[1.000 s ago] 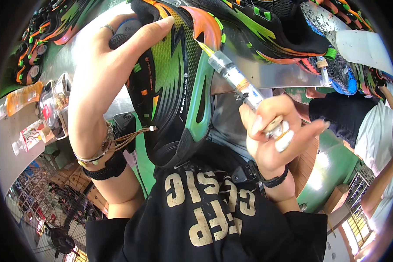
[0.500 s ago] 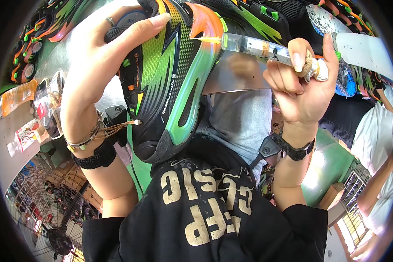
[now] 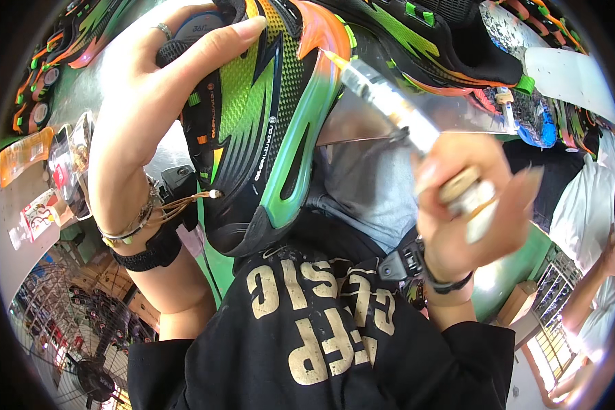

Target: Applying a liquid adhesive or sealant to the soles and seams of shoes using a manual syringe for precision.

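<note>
My left hand [image 3: 154, 96] is wrapped around a black, green and orange sneaker [image 3: 242, 130], its thumb along the upper. The shoe stands tilted, with its glossy green-to-orange sole [image 3: 309, 113] facing right. In my right hand [image 3: 468, 205] is a clear syringe [image 3: 386, 96] with a yellowish tip. That tip points up and left at the orange part of the sole, by the seam with the upper; whether it touches, I cannot tell. The fingers of the right hand are blurred by motion but closed around the plunger end, where a cork-coloured piece shows.
Another sneaker [image 3: 424, 48] lies behind the syringe. Shoes [image 3: 37, 96] line the far left, near an orange packet [image 3: 27, 157]. A white sheet [image 3: 570, 78] and a blue round thing [image 3: 541, 130] are at the right. A fan [image 3: 92, 376] stands lower left; another person [image 3: 584, 212] is far right.
My right hand has dropped lower, so the syringe now slants up to the left instead of lying nearly level. Its tip has moved slightly right and up along the sole. The left hand and sneaker barely moved.
</note>
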Action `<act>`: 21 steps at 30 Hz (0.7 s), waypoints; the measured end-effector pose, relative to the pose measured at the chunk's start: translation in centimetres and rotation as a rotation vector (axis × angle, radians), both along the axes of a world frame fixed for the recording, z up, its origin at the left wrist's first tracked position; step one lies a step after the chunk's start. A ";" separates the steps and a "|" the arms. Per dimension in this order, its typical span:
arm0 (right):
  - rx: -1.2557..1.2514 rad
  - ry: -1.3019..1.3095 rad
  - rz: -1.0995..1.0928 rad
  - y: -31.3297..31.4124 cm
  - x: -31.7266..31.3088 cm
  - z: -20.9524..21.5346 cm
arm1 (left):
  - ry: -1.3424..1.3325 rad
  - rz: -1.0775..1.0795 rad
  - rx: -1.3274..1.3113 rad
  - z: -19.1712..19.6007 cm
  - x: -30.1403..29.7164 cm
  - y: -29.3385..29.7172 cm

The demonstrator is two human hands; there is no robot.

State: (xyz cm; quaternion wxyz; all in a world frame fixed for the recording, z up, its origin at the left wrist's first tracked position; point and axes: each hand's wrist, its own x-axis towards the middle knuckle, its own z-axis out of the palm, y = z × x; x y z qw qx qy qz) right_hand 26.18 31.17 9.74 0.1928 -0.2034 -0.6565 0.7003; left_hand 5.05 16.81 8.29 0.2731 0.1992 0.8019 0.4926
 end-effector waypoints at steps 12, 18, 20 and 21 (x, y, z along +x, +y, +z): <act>0.355 0.183 0.024 -3.8 0.9 -1.1 | 0.011 -0.019 0.061 1.5 3.4 1.3; 0.152 0.064 0.068 -3.9 2.8 0.0 | 0.128 0.028 -0.053 1.7 4.5 1.5; 0.157 0.089 0.046 -4.1 3.4 0.0 | 0.154 0.034 -0.011 1.8 5.1 1.7; 0.144 0.082 0.044 -4.3 3.8 0.1 | 0.153 0.035 -0.008 1.9 5.5 1.8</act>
